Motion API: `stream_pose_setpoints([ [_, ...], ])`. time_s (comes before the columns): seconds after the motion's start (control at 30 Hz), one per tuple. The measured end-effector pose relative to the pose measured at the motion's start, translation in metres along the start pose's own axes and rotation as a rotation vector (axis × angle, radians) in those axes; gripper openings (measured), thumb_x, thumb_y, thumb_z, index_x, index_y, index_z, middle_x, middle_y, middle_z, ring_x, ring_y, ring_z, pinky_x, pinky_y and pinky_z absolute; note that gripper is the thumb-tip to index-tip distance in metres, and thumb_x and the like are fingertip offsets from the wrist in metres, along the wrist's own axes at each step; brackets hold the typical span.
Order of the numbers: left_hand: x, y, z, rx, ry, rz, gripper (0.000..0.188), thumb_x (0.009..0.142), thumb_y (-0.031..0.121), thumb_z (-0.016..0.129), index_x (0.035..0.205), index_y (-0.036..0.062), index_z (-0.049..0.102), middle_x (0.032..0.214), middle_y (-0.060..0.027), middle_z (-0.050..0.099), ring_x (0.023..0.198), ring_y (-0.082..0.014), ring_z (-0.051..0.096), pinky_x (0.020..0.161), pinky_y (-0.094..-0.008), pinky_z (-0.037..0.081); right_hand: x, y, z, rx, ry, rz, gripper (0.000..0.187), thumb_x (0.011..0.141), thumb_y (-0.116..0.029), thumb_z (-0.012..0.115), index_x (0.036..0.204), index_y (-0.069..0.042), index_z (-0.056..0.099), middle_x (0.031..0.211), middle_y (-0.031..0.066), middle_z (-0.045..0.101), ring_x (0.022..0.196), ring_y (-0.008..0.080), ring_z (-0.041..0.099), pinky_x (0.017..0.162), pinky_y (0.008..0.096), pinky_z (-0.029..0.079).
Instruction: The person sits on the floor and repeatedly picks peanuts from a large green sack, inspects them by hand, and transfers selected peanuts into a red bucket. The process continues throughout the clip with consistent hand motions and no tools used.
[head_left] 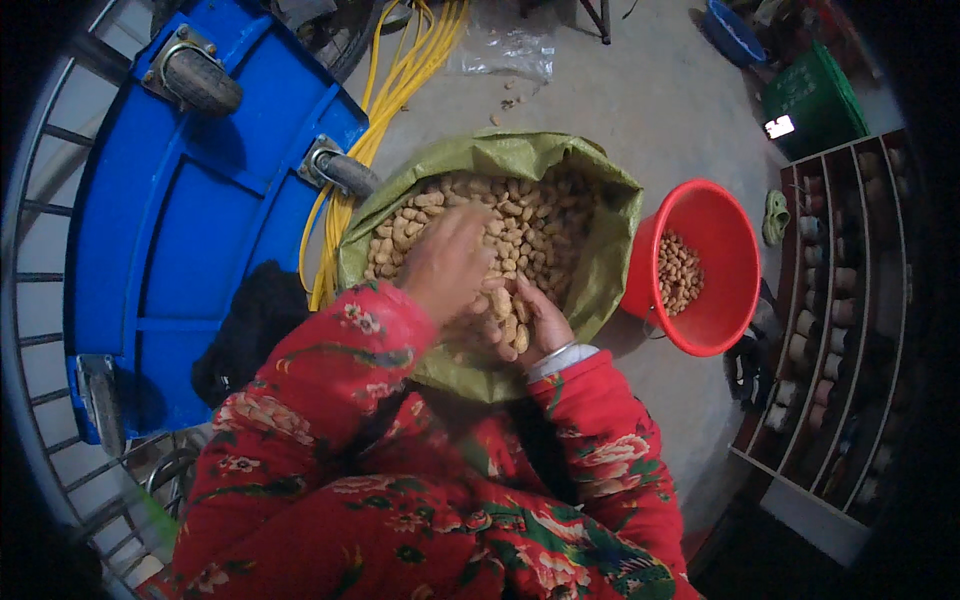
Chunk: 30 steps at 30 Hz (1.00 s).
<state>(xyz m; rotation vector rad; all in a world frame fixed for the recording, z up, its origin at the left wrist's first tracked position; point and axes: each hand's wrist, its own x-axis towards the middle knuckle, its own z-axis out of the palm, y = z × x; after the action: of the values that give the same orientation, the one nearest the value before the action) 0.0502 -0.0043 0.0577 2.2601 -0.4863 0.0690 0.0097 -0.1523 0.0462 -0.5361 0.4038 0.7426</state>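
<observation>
Cupping peanuts (503, 303) in its curled grasp, the right hand (546, 320) could spill some if tilted; the left hand (448, 262), grip too blurred to tell, might knock them.

Dim indoor light, left hand (450, 258) slightly blurred, edges bowed, corners black.
</observation>
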Motion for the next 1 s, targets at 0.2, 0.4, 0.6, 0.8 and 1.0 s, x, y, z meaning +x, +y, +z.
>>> stream_pose_setpoints([
  [0.2,-0.003,-0.053,0.02,0.569,-0.143,-0.023,0.043,0.067,0.006,0.051,0.109,0.0047,0.041,0.11,-0.0159,0.041,0.107,-0.0279,0.036,0.086,-0.0366,0.03,-0.01,-0.009,0.007,-0.224,0.008,-0.143,0.029,0.078,-0.025,0.046,0.093,0.0,0.047,0.073,0.0104,0.053,0.056,0.0171,0.052,0.035,0.0238,0.038],
  [0.4,-0.018,-0.058,0.037,0.893,-0.259,0.036,0.041,0.066,0.009,0.051,0.106,0.0069,0.044,0.103,-0.0121,0.045,0.102,-0.0271,0.038,0.083,-0.0363,0.031,-0.013,-0.011,0.0,-0.093,0.035,-0.107,0.02,0.075,-0.02,0.046,0.086,-0.003,0.049,0.07,0.0124,0.053,0.057,0.0209,0.053,0.038,0.027,0.042],
  [0.6,-0.024,-0.059,0.045,0.744,-0.301,-0.019,0.025,0.067,0.008,0.047,0.092,0.0048,0.046,0.084,-0.008,0.051,0.086,-0.0257,0.047,0.068,-0.0379,0.04,-0.015,-0.007,-0.003,-0.057,0.202,-0.176,0.023,0.076,-0.017,0.038,0.087,0.0,0.049,0.072,0.0113,0.054,0.059,0.0186,0.053,0.036,0.0265,0.04],
  [0.8,-0.026,-0.042,0.029,0.409,-0.338,-0.144,0.016,0.073,0.009,0.047,0.088,0.0027,0.044,0.081,-0.0146,0.05,0.078,-0.0312,0.05,0.062,-0.0396,0.04,-0.015,-0.009,0.002,-0.031,0.187,-0.195,0.017,0.076,-0.016,0.041,0.083,-0.002,0.049,0.071,0.0093,0.054,0.054,0.0155,0.05,0.035,0.0245,0.037],
  [1.0,-0.01,0.015,-0.01,-0.002,-0.142,-0.233,0.022,0.073,0.016,0.055,0.087,0.0021,0.044,0.075,-0.0148,0.051,0.072,-0.0303,0.052,0.062,-0.0341,0.04,-0.017,-0.01,0.009,-0.081,0.282,-0.183,0.016,0.078,-0.02,0.046,0.08,-0.004,0.048,0.065,0.0065,0.052,0.05,0.0136,0.049,0.034,0.0239,0.037],
])
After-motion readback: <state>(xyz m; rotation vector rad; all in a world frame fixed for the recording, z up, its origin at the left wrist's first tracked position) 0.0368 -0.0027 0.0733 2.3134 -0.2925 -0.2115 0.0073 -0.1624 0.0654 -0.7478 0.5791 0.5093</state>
